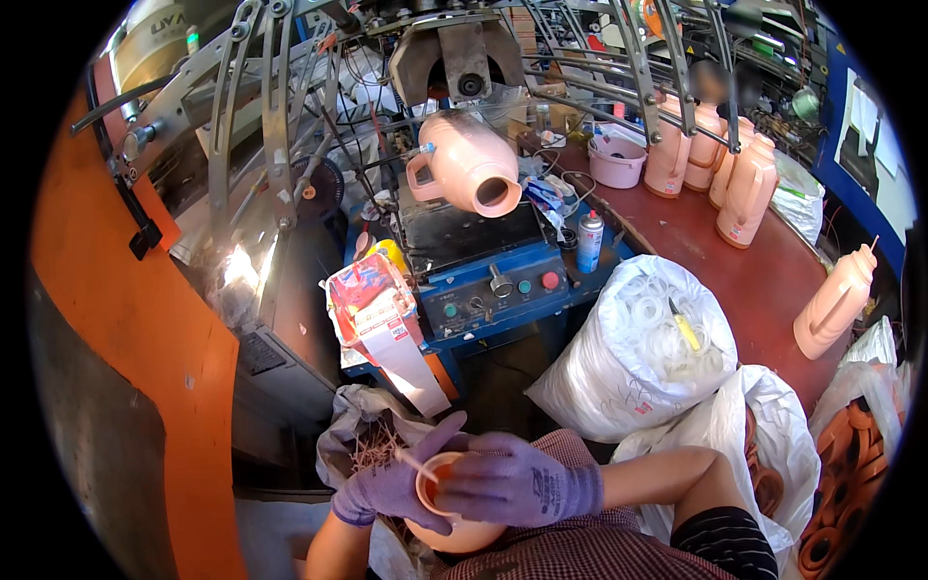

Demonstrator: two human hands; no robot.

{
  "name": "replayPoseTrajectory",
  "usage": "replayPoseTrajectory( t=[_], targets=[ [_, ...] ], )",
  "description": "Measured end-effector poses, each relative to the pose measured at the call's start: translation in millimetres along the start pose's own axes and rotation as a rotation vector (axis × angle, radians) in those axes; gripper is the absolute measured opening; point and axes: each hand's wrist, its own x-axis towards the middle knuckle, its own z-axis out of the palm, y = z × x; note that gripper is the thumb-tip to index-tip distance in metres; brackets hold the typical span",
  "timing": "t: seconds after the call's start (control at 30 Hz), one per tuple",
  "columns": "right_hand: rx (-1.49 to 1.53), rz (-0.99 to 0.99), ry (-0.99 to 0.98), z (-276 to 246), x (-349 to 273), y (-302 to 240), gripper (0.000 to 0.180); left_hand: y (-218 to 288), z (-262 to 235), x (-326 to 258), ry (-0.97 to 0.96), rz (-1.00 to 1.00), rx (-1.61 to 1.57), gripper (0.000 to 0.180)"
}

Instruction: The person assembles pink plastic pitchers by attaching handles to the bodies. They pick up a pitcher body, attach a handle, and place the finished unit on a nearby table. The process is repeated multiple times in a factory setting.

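Both my hands wear purple knit gloves and meet at the bottom centre. My left hand (391, 483) cups a pink plastic jug (462, 534) from the left and below, near its orange-rimmed mouth (432, 480). My right hand (517, 483) lies across the top of that mouth, fingers closed over it. A thin pale stick (416, 463) pokes out between the hands. The jug rests against my checked lap.
A blue machine (488, 280) with knobs and buttons holds another pink jug (469, 164) sideways. A white sack of clear rings (643, 333) stands to the right. Pink jugs (744, 188) line a curved red table (715, 261). An orange wall (126, 329) is at the left.
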Motion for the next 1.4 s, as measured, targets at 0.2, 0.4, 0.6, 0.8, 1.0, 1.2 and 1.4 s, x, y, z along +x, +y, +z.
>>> replayPoseTrajectory(
  t=[0.2, 0.4, 0.6, 0.8, 1.0, 1.2, 1.4],
  targets=[
    [0.074, -0.001, -0.034, 14, 0, -8, 0.035, -19, 18, -4, 0.019, 0.099, 0.023, 0.137],
    [0.342, 0.121, -0.467, 10, 0, -4, 0.023, -22, 34, -4, 0.081, 0.025, -0.091, 0.131],
    [0.625, -0.031, -0.283, 11, 13, 17, 0.023, -1, 37, -18, 0.261, -0.056, 0.100, 0.127],
    [0.059, 0.101, -0.007, -62, 8, 62, 0.026, 22, 25, -74, 1.147, -0.164, 0.508, 0.119],
    [-0.915, 0.942, -0.454, -133, -254, 181, 0.026, 7, 24, -103, 1.672, -0.068, 0.754, 0.110],
    [-0.836, 1.125, -0.839, -137, -355, 198, 0.028, 14, 47, -40, 1.298, 0.081, 0.553, 0.110],
    [-1.003, 1.360, -0.759, -132, -318, 186, 0.048, -45, 74, 56, 0.779, 0.081, 0.341, 0.100]
  ],
)
